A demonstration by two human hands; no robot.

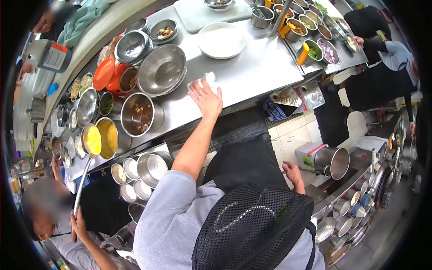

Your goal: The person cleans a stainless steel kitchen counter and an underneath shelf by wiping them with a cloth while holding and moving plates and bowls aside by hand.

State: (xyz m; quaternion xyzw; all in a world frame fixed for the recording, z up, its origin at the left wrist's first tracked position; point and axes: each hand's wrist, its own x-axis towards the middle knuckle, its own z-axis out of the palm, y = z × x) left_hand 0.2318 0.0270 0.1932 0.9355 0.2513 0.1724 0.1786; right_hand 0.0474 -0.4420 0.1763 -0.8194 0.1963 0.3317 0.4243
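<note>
My left hand (207, 100) presses down on the steel counter (261, 54), its fingers over a crumpled white cloth (209, 78) that pokes out beyond the fingertips. Just to the left of this hand are nested steel bowls (162, 69); a stack of white plates (221, 40) lies farther back. At my right side, away from the counter, my right hand (293, 174) hangs with fingers loosely curled and slightly apart. Nothing shows in it. The nearest thing to it is a steel pot (333, 163) lower on the right.
A pot of brown sauce (139, 114) and an orange container (121, 80) crowd the counter's left. A co-worker's hand (78, 225) holds a long ladle (83, 186) of yellow liquid. Ingredient tubs (327, 50) stand back right, near another person (382, 85). Pans (344, 225) line the right.
</note>
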